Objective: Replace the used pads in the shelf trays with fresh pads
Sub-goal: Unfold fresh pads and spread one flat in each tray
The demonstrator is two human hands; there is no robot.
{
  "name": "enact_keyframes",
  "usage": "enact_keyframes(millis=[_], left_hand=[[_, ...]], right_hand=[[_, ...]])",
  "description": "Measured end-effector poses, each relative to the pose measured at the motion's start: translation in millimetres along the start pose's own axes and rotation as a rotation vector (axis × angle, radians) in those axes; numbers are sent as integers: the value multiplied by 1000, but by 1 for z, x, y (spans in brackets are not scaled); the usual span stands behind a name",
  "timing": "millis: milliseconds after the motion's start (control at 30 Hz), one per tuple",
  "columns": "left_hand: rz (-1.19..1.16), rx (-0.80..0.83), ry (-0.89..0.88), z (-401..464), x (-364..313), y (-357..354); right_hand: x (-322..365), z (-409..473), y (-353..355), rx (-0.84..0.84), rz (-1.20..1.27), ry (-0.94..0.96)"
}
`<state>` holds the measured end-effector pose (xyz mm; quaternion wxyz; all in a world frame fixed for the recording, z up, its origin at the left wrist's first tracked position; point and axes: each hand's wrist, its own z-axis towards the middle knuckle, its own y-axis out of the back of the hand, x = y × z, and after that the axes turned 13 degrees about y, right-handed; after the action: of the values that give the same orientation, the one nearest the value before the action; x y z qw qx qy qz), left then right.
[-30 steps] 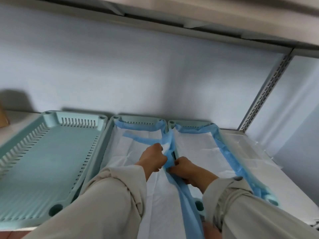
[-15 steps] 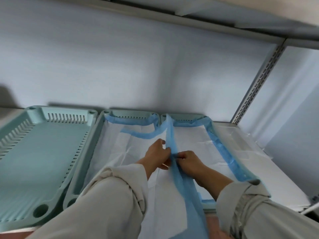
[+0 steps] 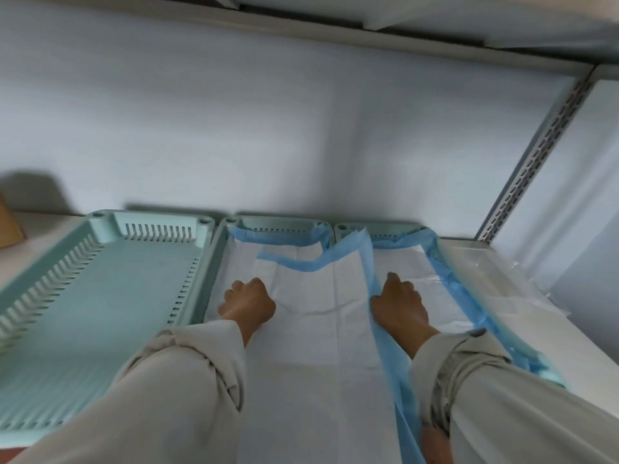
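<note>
The left hand (image 3: pixel 247 301) rests knuckles-up on the middle pad (image 3: pixel 321 296), so its fingers (image 3: pixel 239 287) curl out of sight and whether they pinch the sheet cannot be told. The right hand (image 3: pixel 398 301) hides its fingertips against the blue edge (image 3: pixel 370 262). Both sleeves cover the near ends of the middle tray (image 3: pixel 278 222) and right tray (image 3: pixel 385 226). The picture's left edge cuts off the left tray (image 3: pixel 100 296) and a brown thing (image 3: pixel 8 226). The pad's near end runs off the bottom edge.
</note>
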<state>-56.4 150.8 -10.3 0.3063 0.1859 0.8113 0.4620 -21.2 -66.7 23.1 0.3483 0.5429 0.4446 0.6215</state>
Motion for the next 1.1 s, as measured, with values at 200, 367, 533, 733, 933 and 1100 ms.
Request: enact_keyframes(millis=[200, 367, 533, 733, 933, 1100], left_hand=[[-183, 87, 144, 27, 23, 7], [-327, 100, 137, 40, 28, 1], [-439, 147, 107, 53, 27, 8], [-436, 205, 146, 59, 35, 11], [-378, 192, 74, 67, 42, 9], [-442, 135, 8, 71, 32, 10]], right_hand=[[82, 15, -39, -79, 19, 407], [104, 29, -88, 242, 223, 202], [122, 53, -115, 252, 449, 62], [147, 62, -120, 289, 525, 147], [155, 69, -125, 317, 650, 96], [155, 71, -126, 376, 655, 194]])
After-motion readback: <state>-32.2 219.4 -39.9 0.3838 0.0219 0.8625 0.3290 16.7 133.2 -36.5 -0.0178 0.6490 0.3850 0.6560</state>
